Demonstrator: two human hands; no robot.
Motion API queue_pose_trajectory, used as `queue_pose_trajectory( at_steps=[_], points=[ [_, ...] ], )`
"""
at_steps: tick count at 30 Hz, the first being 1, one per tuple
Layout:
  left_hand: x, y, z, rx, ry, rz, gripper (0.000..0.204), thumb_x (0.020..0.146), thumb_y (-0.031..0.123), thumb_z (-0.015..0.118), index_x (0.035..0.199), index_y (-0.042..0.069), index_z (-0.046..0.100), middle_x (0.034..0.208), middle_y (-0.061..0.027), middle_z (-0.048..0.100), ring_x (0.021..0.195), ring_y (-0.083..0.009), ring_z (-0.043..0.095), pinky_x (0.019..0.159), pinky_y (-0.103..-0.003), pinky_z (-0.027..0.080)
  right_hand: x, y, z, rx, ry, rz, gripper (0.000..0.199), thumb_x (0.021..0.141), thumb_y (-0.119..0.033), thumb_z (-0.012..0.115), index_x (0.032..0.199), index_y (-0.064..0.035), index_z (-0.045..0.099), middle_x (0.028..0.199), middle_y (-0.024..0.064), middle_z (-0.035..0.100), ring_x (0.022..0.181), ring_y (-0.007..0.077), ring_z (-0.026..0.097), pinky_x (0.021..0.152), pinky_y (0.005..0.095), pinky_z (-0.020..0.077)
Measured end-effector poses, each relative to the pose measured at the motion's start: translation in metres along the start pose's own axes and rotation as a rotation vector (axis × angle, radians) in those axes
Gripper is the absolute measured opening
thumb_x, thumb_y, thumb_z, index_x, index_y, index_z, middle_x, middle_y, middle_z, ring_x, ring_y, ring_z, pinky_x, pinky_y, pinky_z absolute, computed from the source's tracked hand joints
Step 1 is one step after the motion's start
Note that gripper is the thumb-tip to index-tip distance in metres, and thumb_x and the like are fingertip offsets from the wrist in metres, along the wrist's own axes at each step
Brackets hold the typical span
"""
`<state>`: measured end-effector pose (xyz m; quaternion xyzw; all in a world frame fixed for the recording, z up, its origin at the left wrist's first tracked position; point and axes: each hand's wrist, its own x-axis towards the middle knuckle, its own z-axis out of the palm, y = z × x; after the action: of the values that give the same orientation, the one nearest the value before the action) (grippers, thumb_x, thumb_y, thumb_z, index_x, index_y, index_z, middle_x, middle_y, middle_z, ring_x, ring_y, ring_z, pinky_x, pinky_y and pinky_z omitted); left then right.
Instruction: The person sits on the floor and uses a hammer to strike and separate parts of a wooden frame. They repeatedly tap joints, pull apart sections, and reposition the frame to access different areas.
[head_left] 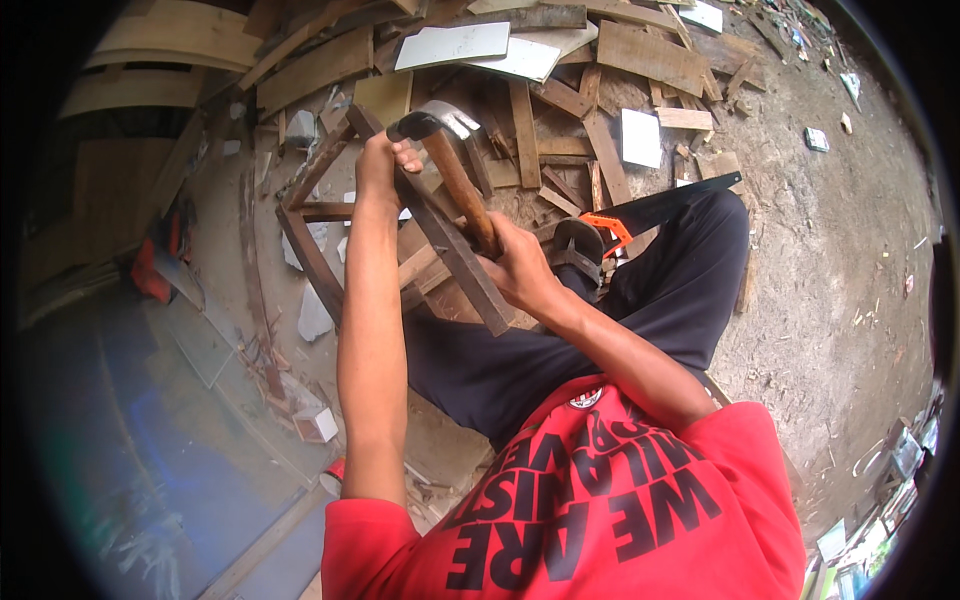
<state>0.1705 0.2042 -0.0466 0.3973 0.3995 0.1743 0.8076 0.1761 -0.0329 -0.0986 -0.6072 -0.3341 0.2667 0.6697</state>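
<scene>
My left hand (383, 165) is closed around the far part of a dark brown wooden frame (462, 262), which is tilted over my lap. In my right hand (520, 262) is a hammer (460, 185), gripped low on its wooden handle. The hammer's metal head lies right beside my left fingers, close to the frame's bar; whether it touches the wood I cannot tell. The frame's other bars stretch to the left, partly behind my left forearm. A handsaw (685, 205) with a black blade and orange handle rests by my bent right leg and foot.
Wood offcuts (650, 60) lie heaped at the far side, with white boards (453, 46) among them. Planks are stacked at the far left. An orange and black object (155, 265) sits at the left. Scraps dot the dirt floor (830, 290) to the right.
</scene>
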Motion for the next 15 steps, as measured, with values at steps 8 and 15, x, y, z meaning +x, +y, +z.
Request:
queue_pose_trajectory(
  at_steps=[8,15],
  points=[
    [0.0012,0.0016,0.0028,0.022,0.047,0.006,0.016,0.084,0.008,0.055,0.072,0.014,0.047,0.06,0.007,0.039,0.049,-0.0045,0.035,0.045,-0.024,0.032,-0.0012,-0.0047,-0.003,-0.033,0.0,-0.009,0.038,0.082,-0.01,0.075,0.112,0.0014,0.054,0.084,0.0198,0.058,0.071,0.0334,0.055,0.067,0.038,0.0467],
    [0.0001,0.0013,-0.0019,0.014,-0.004,0.019,0.016,0.086,0.007,0.053,0.073,0.014,0.046,0.061,0.0063,0.04,0.049,-0.0046,0.035,0.046,-0.024,0.033,-0.0028,0.0024,-0.0029,-0.02,-0.033,0.057,0.046,0.081,-0.007,0.076,0.122,-0.0002,0.057,0.096,0.0176,0.067,0.085,0.0262,0.067,0.078,0.0334,0.051]
  ],
)
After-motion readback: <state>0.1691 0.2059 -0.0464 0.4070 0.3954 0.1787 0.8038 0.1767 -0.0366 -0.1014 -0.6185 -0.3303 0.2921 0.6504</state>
